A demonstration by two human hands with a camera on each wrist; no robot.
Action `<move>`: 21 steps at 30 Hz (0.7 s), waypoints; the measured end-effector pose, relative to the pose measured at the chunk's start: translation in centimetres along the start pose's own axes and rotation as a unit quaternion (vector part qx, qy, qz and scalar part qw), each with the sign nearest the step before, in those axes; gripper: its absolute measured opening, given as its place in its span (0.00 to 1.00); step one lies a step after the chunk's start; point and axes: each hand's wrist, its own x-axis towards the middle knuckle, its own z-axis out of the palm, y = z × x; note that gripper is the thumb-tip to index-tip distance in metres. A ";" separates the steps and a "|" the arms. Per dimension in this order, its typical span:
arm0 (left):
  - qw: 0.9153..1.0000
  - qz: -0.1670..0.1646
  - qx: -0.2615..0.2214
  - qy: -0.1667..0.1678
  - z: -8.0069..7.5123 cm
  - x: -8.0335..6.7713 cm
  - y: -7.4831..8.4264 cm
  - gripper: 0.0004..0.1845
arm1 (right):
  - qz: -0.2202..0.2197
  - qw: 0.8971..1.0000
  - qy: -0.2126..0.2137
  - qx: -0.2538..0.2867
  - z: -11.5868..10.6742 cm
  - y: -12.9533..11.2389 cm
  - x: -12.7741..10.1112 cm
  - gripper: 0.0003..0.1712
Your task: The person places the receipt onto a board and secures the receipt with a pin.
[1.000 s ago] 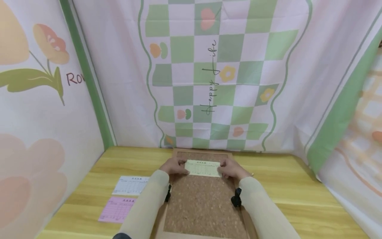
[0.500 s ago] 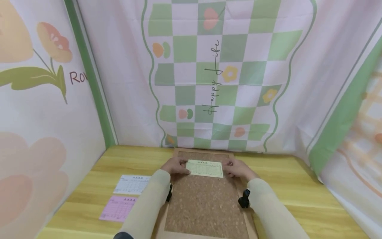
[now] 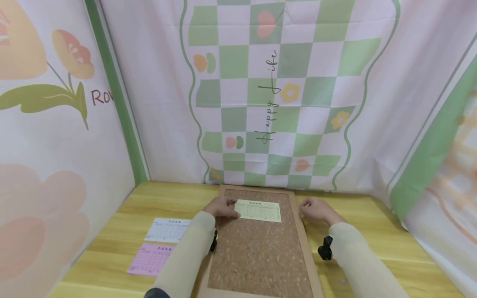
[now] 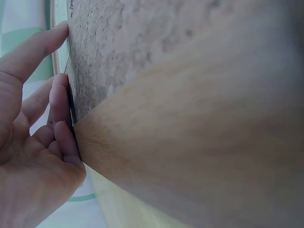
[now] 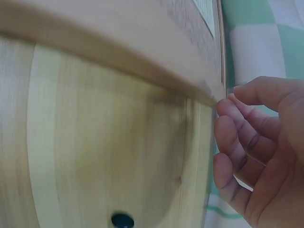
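Green card (image 3: 259, 210) flat on upper part of cork board (image 3: 257, 252), near far edge. Left hand (image 3: 223, 207) at card's left end, fingertips (image 4: 61, 102) straight, pressing on board and card edge. Right hand (image 3: 316, 208) off card, just right of board frame, over table (image 3: 376, 231); fingers (image 5: 237, 142) loosely curled, holding nothing.

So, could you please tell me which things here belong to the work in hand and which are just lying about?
In hand:
pale yellow paper card
framed brown cork board
left hand
right hand

Lying about:
white printed card
pink printed card
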 end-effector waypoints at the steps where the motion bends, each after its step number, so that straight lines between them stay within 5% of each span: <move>1: 1.000 -0.001 -0.001 0.000 0.0 0.1 -0.1 0.37 | 0.001 1.000 -0.003 0.003 -0.2 0.2 -0.1 0.15; 6: 1.000 0.018 -0.004 0.004 0.3 1.3 -1.4 0.37 | 0.000 1.000 0.003 -0.004 -1.0 1.3 -0.7 0.14; 21: 1.000 -0.002 0.018 0.009 0.1 0.0 0.1 0.37 | 0.092 0.994 0.005 0.064 -1.1 4.7 -2.8 0.17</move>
